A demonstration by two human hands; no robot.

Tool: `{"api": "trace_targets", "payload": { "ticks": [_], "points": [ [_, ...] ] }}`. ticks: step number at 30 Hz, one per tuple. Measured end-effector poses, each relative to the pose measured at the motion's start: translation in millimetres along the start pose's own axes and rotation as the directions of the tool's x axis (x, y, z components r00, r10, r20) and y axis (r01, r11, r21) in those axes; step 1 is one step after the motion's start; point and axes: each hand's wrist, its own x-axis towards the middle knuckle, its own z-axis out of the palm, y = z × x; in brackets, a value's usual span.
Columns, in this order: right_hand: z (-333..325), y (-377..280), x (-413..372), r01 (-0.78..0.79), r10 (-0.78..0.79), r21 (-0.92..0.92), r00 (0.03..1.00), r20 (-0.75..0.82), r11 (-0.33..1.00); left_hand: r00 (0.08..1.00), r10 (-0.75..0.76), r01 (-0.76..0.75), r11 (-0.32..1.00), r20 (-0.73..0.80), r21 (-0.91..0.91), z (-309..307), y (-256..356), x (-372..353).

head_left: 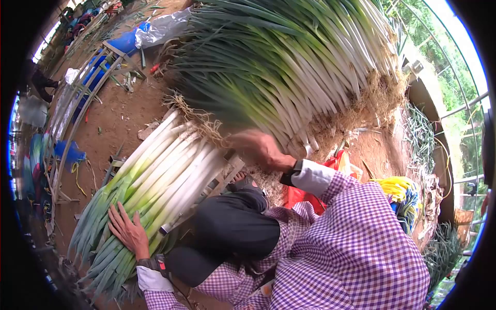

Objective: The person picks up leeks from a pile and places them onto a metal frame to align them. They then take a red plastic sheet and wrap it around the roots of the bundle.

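A bundle of long green onions (165, 155) lies on a low frame (227, 175) at the left, roots up and leaves down. My left hand (129, 230) rests on its green leaves with the fingers spread. Beyond the root end is my right hand (258, 150), smeared by motion, so its fingers cannot be made out. It is between the bundle's roots and a large pile of long green onions (299, 62). The pile's white stems and brown roots (374, 103) point to the right.
A metal rack (85, 93) with blue sheeting (124, 44) stands at the left. Red plastic (305, 199) lies by my knees, and yellow and blue material (398, 191) sits at the right. Leaf scraps litter the dirt floor (116, 119). More onion greens (418, 137) lie far right.
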Motion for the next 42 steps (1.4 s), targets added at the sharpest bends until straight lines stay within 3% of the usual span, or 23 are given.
{"api": "trace_targets", "payload": {
  "ticks": [1,3,6,10,13,16,20,23,24,27,31,35,41,42],
  "points": [
    [-3,18,-14,-0.1,0.105,0.151,0.994,-0.025,0.983,1.0,-0.008,0.008,1.0,0.008,0.004,-3,3,1],
    [-30,35,-40,-0.52,0.515,0.258,0.852,0.092,0.814,1.0,-0.008,0.008,1.0,0.007,0.011,-2,6,1],
    [-42,84,-71,-0.634,0.629,-0.023,0.77,-0.106,0.773,1.0,-0.008,0.009,1.0,-0.03,0.029,6,2,0],
    [-84,113,-80,-0.614,0.551,-0.167,0.776,-0.307,0.771,0.999,-0.011,0.011,1.0,-0.031,0.01,3,4,0],
    [-124,118,-63,-0.509,0.305,-0.438,0.837,-0.455,0.741,0.998,0.006,-0.007,1.0,-0.06,-0.008,7,1,0],
    [-169,118,-47,-0.461,0.191,-0.585,0.865,-0.465,0.667,0.999,-0.002,0.002,1.0,-0.052,-0.004,7,2,1],
    [-198,126,-38,-0.511,0.255,-0.648,0.855,-0.452,0.565,0.999,-0.004,0.004,1.0,-0.041,-0.002,6,3,1],
    [-199,114,-26,-0.249,0.077,-0.779,0.965,-0.252,0.575,0.999,-0.005,0.006,1.0,-0.052,0.028,9,1,0],
    [-192,128,-27,-0.219,0.093,-0.788,0.975,-0.203,0.576,0.999,-0.008,0.009,1.0,-0.049,0.018,7,3,1],
    [-180,134,-34,-0.527,0.383,-0.647,0.849,-0.364,0.551,0.999,-0.003,0.003,1.0,-0.038,0.003,2,5,0],
    [-176,132,-33,-0.504,0.19,-0.77,0.863,-0.468,0.391,0.999,-0.003,0.003,1.0,-0.042,-0.001,4,3,0],
    [-183,140,-20,-0.637,0.464,-0.686,0.755,-0.464,0.352,0.999,0.004,-0.005,1.0,-0.049,-0.007,2,4,0],
    [-192,159,-13,-0.62,0.424,-0.683,0.777,-0.465,0.387,0.998,-0.003,0.002,1.0,-0.059,-0.007,7,2,-1],
    [-189,148,-11,-0.605,0.492,-0.654,0.783,-0.381,0.455,0.998,0.0,0.0,1.0,-0.057,-0.008,5,2,-2]
  ]
}}
